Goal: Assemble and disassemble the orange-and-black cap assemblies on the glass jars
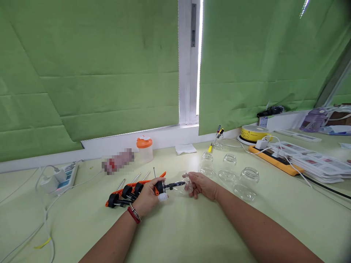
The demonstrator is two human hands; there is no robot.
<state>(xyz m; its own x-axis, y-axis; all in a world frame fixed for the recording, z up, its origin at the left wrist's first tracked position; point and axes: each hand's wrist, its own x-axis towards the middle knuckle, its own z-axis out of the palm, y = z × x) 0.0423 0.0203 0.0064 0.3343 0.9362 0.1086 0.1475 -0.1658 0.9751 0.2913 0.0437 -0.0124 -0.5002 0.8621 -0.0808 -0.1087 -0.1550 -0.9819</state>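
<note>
My left hand point(150, 197), a white wrap on one finger, is closed around a black lid point(159, 187) fitted with a dark stem point(177, 185). The stem points right, toward a clear jar point(188, 186) tipped on its side. My right hand point(204, 185) grips that jar; whether the stem's tip lies inside it or in front of it, I cannot tell. Beside my left hand, an orange strip point(109, 201) lies with several black lids point(113, 200) and thin metal rods point(136, 178). Right of my right hand stand three clear jars point(249, 180).
An orange-lidded cup point(144, 149) and a folded tissue point(185, 149) sit by the wall. Pens and a yellow cutter stand near a small jar point(218, 144). An orange power strip point(276, 160), stacked cards point(320, 164) and a yellow round case point(254, 133) occupy the right. White cables point(45, 219) trail at left.
</note>
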